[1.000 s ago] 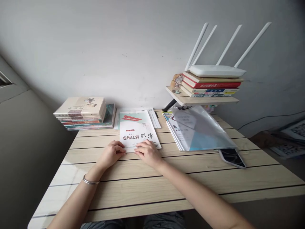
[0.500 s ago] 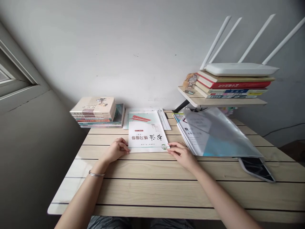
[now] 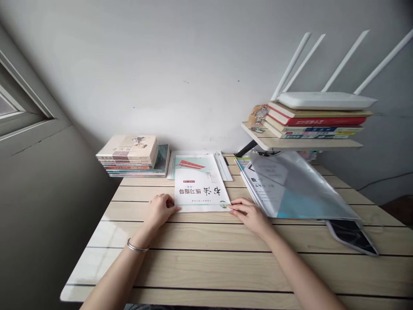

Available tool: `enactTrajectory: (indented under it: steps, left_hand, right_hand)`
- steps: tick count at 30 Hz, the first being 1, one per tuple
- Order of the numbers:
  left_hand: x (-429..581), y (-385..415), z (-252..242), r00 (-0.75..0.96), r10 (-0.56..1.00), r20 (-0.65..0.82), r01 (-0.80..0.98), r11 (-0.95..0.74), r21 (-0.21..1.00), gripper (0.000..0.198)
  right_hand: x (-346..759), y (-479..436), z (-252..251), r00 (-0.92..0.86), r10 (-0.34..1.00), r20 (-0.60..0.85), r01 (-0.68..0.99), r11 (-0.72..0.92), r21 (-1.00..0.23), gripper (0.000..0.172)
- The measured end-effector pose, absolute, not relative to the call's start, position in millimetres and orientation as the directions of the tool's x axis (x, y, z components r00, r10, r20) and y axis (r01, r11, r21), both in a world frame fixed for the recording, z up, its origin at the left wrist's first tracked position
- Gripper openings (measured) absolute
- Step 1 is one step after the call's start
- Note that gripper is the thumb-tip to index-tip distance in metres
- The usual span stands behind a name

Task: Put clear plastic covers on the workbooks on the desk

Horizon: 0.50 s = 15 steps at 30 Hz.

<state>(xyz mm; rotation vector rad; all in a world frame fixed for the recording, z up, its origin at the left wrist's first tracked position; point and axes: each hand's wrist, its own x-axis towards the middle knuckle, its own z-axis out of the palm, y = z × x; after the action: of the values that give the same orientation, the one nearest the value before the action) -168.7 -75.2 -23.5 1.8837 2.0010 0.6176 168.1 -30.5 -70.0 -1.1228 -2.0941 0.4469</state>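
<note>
A thin calligraphy workbook [image 3: 200, 189] lies on the table, its white and pale green cover upside down to me. Its far part overlaps other flat books or papers [image 3: 222, 165]. At its near left corner, my left hand [image 3: 161, 209] has curled fingers, with the thumb and fingertips at the edge. My right hand [image 3: 250, 215] pinches the near right corner between thumb and fingers. A silver bangle [image 3: 137, 246] circles my left wrist.
A book stack [image 3: 129, 157] stands at the back left. On the right lies a translucent folder [image 3: 300, 189] with booklets, partly over a dark phone-like device [image 3: 351, 236]. Above it, a raised shelf [image 3: 309, 144] carries books [image 3: 319, 122] and a white router [image 3: 327, 100].
The view has tilted slightly upward, so everything sits a bit lower. My left hand's fingers are more curled at the workbook's corner. The right hand keeps its grip.
</note>
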Motion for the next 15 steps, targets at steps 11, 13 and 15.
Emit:
enactTrajectory:
  steps: [11, 13, 15]
  left_hand:
    - [-164.1, -75.0, -27.4, -0.135, 0.985, 0.108, 0.876, 0.068, 0.478, 0.018]
    - [-162.3, -74.7, -28.6, -0.144, 0.981, 0.131, 0.884, 0.068, 0.463, 0.018]
    - [-161.2, -74.7, -28.9, -0.141, 0.98, 0.142, 0.887, 0.062, 0.457, 0.017]
  right_hand:
    - [148.8, -11.1, -55.1, -0.059, 0.993, 0.099, 0.54, 0.115, -0.833, 0.035]
    - [136.8, -1.8, -51.9, 0.028, 0.999, 0.028, 0.552, 0.008, -0.834, 0.037]
    - [124.8, 3.4, -49.3, 0.024, 0.998, -0.052, 0.492, -0.057, -0.869, 0.031]
